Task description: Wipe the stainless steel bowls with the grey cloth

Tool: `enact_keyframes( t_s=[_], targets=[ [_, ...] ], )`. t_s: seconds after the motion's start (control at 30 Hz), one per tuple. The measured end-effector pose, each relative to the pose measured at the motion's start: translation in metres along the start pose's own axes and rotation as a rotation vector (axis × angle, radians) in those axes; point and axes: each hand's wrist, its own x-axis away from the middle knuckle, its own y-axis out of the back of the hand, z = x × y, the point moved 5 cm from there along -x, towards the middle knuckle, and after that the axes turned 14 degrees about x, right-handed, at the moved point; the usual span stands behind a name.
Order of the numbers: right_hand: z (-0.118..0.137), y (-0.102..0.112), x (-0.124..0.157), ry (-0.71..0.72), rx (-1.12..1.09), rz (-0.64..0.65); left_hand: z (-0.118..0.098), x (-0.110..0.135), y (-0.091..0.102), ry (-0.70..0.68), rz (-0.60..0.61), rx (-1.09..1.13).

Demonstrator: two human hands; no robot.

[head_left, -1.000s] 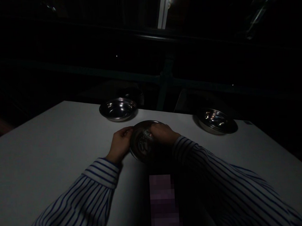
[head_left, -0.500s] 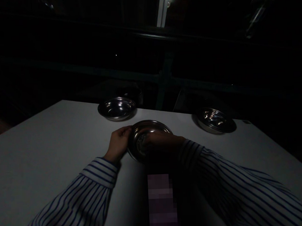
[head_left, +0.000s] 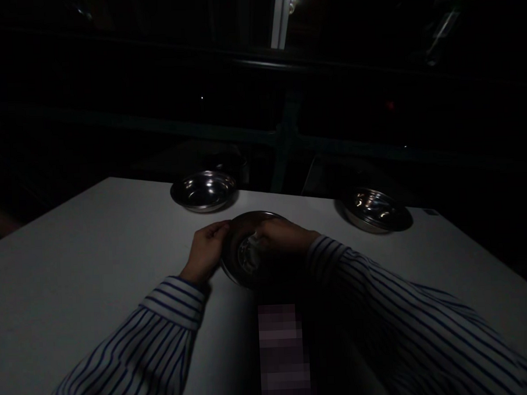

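A round, shallow stainless-steel bowl rests on the white table in front of me, its near right part lost in shadow. At its left edge my left hand pinches the rim between thumb and fingers. My right hand reaches in over the bowl from the right, fingers curled together above its inside. Something small and whitish shows at those fingertips; it is too dark to tell what it is. Pale, blurred patches show on the bowl's bottom.
Farther back on the white table stand two more steel bowls: one bowl near the far edge, left of centre, and another bowl to the right. Beyond the table it is very dark, with faint bars and a pale upright post.
My right hand has lifted slightly and drawn back inside the bowl, so its fingers and the whitish bit show more clearly. The left hand keeps its grip on the rim.
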Motion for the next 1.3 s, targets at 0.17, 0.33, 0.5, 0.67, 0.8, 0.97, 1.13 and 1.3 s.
enact_keyframes(
  t_s=[0.17,0.33,0.5,0.67,0.8,0.97,1.13,1.3],
  targets=[
    [0.009,0.006,-0.011,0.022,0.016,-0.051,0.001,0.0,0.002,-0.01,-0.017,-0.047],
    [0.039,-0.005,-0.006,0.234,-0.044,-0.025,-0.003,0.002,0.002,-0.03,-0.058,-0.098],
    [0.033,-0.004,-0.01,0.216,-0.062,-0.04,-0.002,-0.001,-0.001,-0.028,-0.008,-0.069],
    [0.017,0.006,-0.021,0.007,-0.026,-0.089,0.002,-0.002,0.002,0.022,-0.01,-0.022],
    [0.012,0.007,-0.023,-0.091,-0.003,-0.1,-0.001,0.0,0.006,0.011,-0.063,-0.061],
    [0.005,0.005,-0.026,-0.144,0.013,-0.095,-0.006,0.002,0.007,-0.039,-0.097,-0.276],
    [0.021,0.006,-0.025,0.046,-0.008,-0.057,-0.008,0.003,0.006,-0.078,-0.11,-0.358],
    [0.036,0.0,-0.009,0.342,-0.055,0.047,-0.011,0.006,0.005,-0.095,-0.138,-0.352]
  ],
)
